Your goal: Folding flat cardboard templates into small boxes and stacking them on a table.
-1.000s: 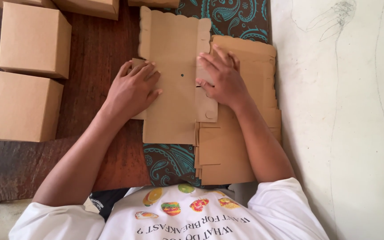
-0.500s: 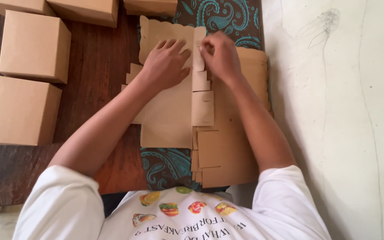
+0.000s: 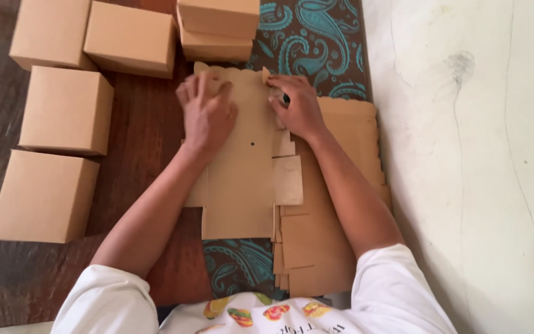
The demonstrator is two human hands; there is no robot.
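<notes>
A flat brown cardboard box blank (image 3: 242, 179) lies on the floor in front of me, partly over a stack of more flat blanks (image 3: 341, 185). My left hand (image 3: 206, 111) presses flat on the blank's upper left part, fingers spread toward its far edge. My right hand (image 3: 298, 105) pinches and folds a flap at the blank's upper right edge. Both forearms reach out from my white printed shirt at the bottom of the view.
Several assembled brown cardboard boxes (image 3: 63, 111) stand at the left and top on dark brown flooring (image 3: 143, 130). A dark cloth with teal paisley pattern (image 3: 310, 37) lies under the blanks. A pale wall or floor surface (image 3: 465, 154) fills the right side.
Both hands have slid farther up the blank, from its middle to its far edge. The right hand now works a flap at the top right corner.
</notes>
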